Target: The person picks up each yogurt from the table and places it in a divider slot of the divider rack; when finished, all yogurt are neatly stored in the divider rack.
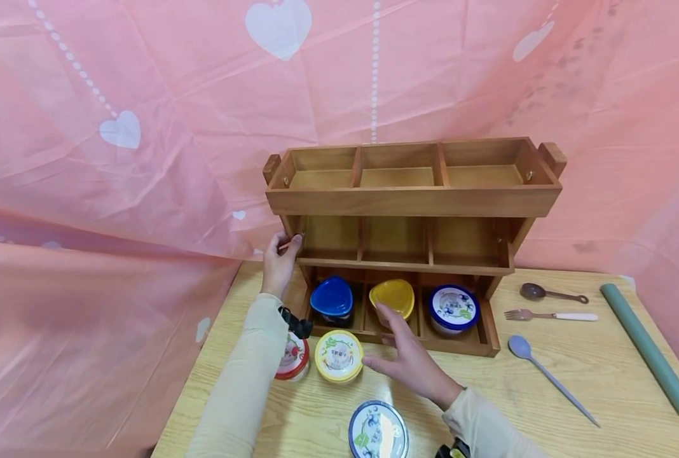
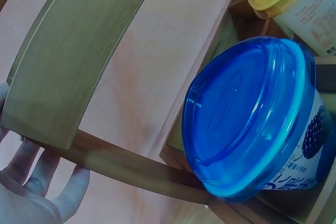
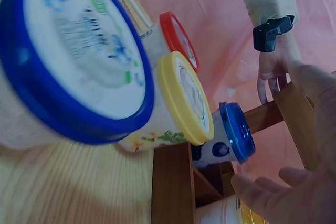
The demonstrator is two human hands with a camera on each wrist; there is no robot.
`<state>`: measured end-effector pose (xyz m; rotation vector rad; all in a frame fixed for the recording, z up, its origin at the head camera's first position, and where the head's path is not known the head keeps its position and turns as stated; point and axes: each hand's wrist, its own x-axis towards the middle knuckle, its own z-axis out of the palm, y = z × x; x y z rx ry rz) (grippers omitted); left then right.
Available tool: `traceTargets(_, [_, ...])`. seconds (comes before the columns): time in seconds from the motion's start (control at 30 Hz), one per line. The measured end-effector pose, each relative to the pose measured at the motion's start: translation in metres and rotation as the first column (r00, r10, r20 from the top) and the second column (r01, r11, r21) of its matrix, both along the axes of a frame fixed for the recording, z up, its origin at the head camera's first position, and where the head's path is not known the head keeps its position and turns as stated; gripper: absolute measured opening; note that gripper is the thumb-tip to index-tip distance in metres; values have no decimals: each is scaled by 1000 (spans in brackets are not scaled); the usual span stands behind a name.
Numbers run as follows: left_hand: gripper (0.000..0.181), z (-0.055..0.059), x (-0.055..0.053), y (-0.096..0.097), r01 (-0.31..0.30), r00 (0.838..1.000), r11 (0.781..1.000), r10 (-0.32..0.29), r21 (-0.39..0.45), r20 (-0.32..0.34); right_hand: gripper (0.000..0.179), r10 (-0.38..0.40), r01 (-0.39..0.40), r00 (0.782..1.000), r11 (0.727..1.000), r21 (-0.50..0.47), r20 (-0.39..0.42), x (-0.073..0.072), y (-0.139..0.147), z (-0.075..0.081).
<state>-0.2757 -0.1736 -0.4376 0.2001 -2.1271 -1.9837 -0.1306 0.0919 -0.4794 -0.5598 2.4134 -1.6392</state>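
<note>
A three-tier wooden shelf (image 1: 414, 202) with divided trays stands at the back of the table. My left hand (image 1: 279, 261) grips the left end of its middle tier, thumb on the near side; in the left wrist view its fingers (image 2: 73, 190) curl round the board's edge. My right hand (image 1: 411, 362) is held with fingers spread, empty, its fingertips overlapping the yellow-lidded cup (image 1: 393, 294) in the bottom tier. Beside that cup sit a blue-lidded cup (image 1: 332, 297) and a blue-rimmed tub (image 1: 454, 308). The upper two trays hold nothing.
In front of the shelf stand a red-rimmed tub (image 1: 294, 357), a yellow-rimmed tub (image 1: 339, 356) and another blue-rimmed tub (image 1: 377, 430). To the right lie a brown ladle (image 1: 534, 292), fork (image 1: 551, 315), lilac spoon (image 1: 551, 378) and green roll (image 1: 648, 350). Pink cloth (image 1: 173, 76) hangs behind.
</note>
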Motion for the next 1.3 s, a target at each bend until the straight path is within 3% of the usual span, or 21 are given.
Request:
traceTargets(0.13, [35, 0, 0, -1, -3, 1000, 1000, 3, -7, 8, 96, 59, -58, 997, 998, 20, -47, 10, 11, -2])
traceTargets(0.47, [34, -1, 1, -2, -9, 1000, 1000, 10, -19, 24, 97, 170, -169, 985, 985, 25, -16, 33, 33, -19])
traceTargets(0.8, [35, 1, 3, 1, -4, 1000, 1000, 5, -26, 20, 102, 253, -258, 964, 963, 73, 79, 48, 44, -31])
traceTargets(1.1, [34, 0, 2, 0, -12, 1000, 1000, 12, -20, 15, 99, 317, -348, 915, 933, 91, 249, 62, 49, -42])
traceTargets(1.3, [33, -1, 0, 1, -16, 1000, 1000, 16, -27, 19, 100, 363, -388, 877, 922, 16, 313, 68, 47, -47])
